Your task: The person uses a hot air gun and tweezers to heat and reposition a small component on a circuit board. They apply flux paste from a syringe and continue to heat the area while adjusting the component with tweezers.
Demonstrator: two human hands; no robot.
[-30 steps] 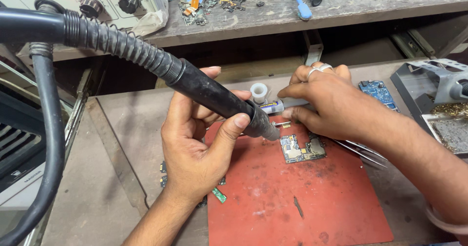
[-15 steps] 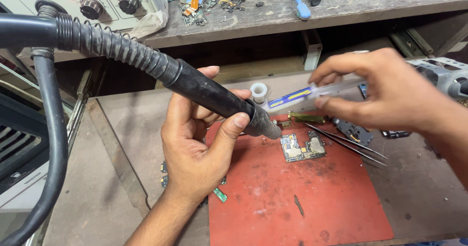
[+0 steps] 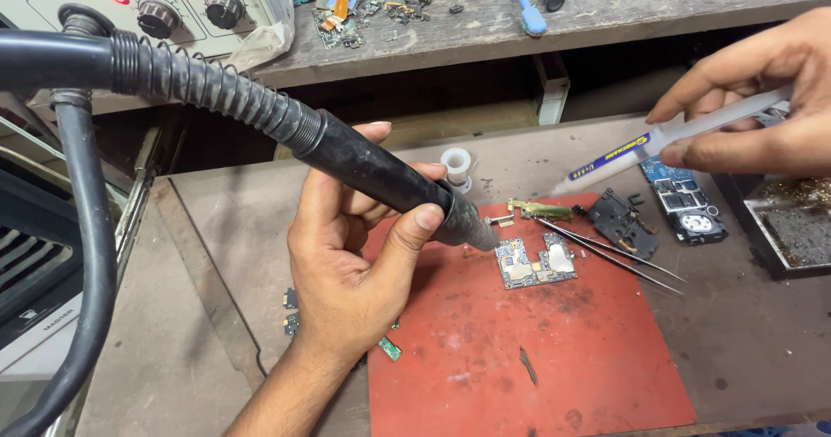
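On the red work mat [image 3: 554,359]: one small circuit board [image 3: 537,262], roughly square, silvery shields over a blue base, flat near the mat's top edge. One pair of tweezers [image 3: 610,255] just right of it, tips toward the board. One gold-coloured bracket [image 3: 538,209] at the mat's upper rim, one white solder spool [image 3: 456,165] just past it on the bench.

Left hand [image 3: 355,264] wrapped around one black hot-air handpiece [image 3: 389,182], thumb over the barrel, fingers closed behind; nozzle angled down, right at the board's upper left corner, touching or not hard to tell. Ribbed hose [image 3: 199,78] off to the rework station [image 3: 130,13], two knobs, two red lights.

Right hand [image 3: 762,99] up at the right edge, fingers pinched closed on one clear syringe [image 3: 675,138] with a blue label, tip pointing down-left, well above the mat and apart from the board.

Two more phone boards [image 3: 679,203] off the mat's right side, a metal tray [image 3: 792,229] beyond. Lower half of the mat bare, plenty of room there; top edge crowded.
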